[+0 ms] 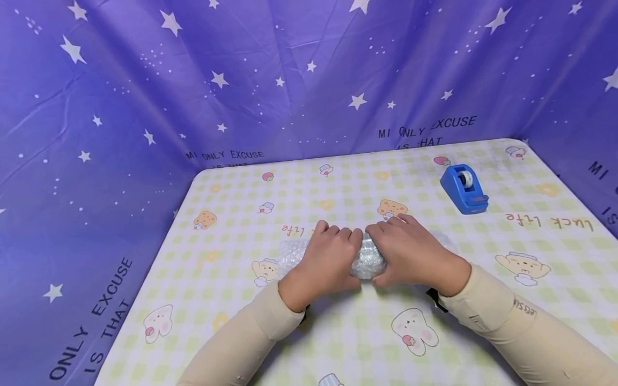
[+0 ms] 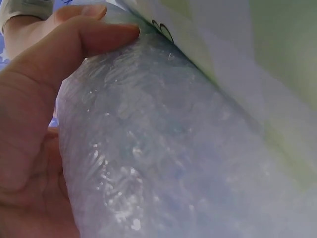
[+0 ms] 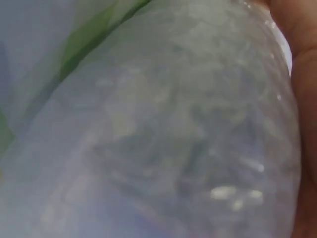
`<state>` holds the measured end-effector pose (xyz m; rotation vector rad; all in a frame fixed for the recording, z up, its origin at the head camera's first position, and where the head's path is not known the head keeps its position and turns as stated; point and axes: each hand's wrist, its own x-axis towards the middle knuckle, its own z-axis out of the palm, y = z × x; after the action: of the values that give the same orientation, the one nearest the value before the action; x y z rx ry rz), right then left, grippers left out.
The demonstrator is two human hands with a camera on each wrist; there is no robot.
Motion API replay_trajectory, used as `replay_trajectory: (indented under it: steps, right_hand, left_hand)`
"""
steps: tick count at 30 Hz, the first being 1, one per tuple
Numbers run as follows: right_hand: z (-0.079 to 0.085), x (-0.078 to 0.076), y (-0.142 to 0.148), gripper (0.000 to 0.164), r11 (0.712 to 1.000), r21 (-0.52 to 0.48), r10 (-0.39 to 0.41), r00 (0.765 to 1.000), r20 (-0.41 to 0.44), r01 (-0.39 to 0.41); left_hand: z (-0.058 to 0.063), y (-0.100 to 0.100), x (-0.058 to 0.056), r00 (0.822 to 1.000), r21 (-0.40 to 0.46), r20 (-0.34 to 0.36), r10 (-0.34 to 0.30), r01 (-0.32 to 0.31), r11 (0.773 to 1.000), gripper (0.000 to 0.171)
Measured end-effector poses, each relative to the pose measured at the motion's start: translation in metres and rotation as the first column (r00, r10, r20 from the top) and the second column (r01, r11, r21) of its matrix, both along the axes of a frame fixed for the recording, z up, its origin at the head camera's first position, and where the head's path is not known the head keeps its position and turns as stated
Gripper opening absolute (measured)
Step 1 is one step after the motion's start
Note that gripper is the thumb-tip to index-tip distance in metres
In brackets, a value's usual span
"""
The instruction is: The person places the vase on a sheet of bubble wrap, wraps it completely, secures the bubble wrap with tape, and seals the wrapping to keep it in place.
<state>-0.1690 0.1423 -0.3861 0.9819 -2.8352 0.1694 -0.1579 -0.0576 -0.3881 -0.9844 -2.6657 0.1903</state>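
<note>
A roll of clear bubble wrap [image 1: 368, 261] lies across the middle of the table, its ends reaching out past both hands. My left hand [image 1: 330, 259] grips it from above, fingers bent over the far side and thumb on the near side. Close beside it, my right hand [image 1: 410, 251] holds the roll the same way. In the left wrist view the crinkled bubble wrap [image 2: 148, 134] fills the middle, with the thumb [image 2: 99, 37] pressed on it. The right wrist view shows the bubble wrap [image 3: 188, 119] close up and blurred; whatever is inside cannot be made out.
A blue tape dispenser [image 1: 464, 190] with a roll of tape stands at the back right of the table. The checked tablecloth [image 1: 193, 284] has printed cartoon figures. A purple starry curtain [image 1: 289, 69] hangs behind the table and at both sides.
</note>
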Motion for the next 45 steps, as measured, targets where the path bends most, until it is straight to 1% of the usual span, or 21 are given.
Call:
replay_trajectory:
  steps: [7, 12, 15, 20, 25, 30, 37, 42, 45]
  right_hand:
    - [-0.003, 0.000, 0.001, 0.078, 1.000, -0.004, -0.006, 1.000, -0.004, 0.006]
    - [-0.004, -0.002, 0.001, 0.078, 1.000, -0.029, -0.007, 1.000, -0.019, 0.007]
    - [-0.004, -0.002, 0.002, 0.080, 0.999, -0.033, -0.005, 1.000, -0.019, 0.004]
    - [-0.001, -0.003, 0.003, 0.086, 1.000, -0.017, -0.002, 1.000, -0.008, 0.002]
    - [0.001, -0.003, 0.004, 0.088, 1.000, -0.019, -0.001, 1.000, 0.006, 0.001]
    - [-0.001, -0.005, 0.005, 0.087, 1.000, -0.024, 0.000, 1.000, 0.005, 0.000]
    - [-0.006, -0.007, 0.005, 0.087, 0.999, -0.036, 0.000, 1.000, -0.011, -0.001]
    - [-0.007, -0.007, 0.004, 0.089, 0.999, -0.035, -0.007, 1.000, -0.009, 0.007]
    - [-0.006, -0.007, 0.003, 0.089, 0.999, -0.038, -0.009, 1.000, -0.013, 0.008]
  left_hand:
    - [0.002, 0.000, -0.003, 0.997, -0.008, 0.074, -0.004, 0.004, 1.000, 0.065]
    - [0.006, 0.000, -0.009, 0.991, 0.003, 0.130, -0.011, 0.011, 1.000, 0.059]
    - [0.009, 0.000, -0.012, 0.986, 0.001, 0.167, -0.010, 0.010, 1.000, 0.059]
    - [0.015, 0.002, -0.017, 0.971, -0.027, 0.237, 0.006, 0.000, 1.000, 0.065]
    - [0.018, 0.004, -0.023, 0.954, -0.051, 0.299, 0.021, -0.006, 0.999, 0.065]
    - [0.021, 0.005, -0.027, 0.941, -0.056, 0.338, 0.030, -0.012, 0.998, 0.060]
    - [0.024, 0.005, -0.030, 0.925, -0.060, 0.378, 0.046, -0.025, 0.998, 0.063]
    - [0.022, 0.005, -0.033, 0.911, -0.042, 0.410, 0.040, -0.025, 0.999, 0.061]
    - [0.022, 0.004, -0.035, 0.899, -0.024, 0.436, 0.036, -0.029, 0.999, 0.060]
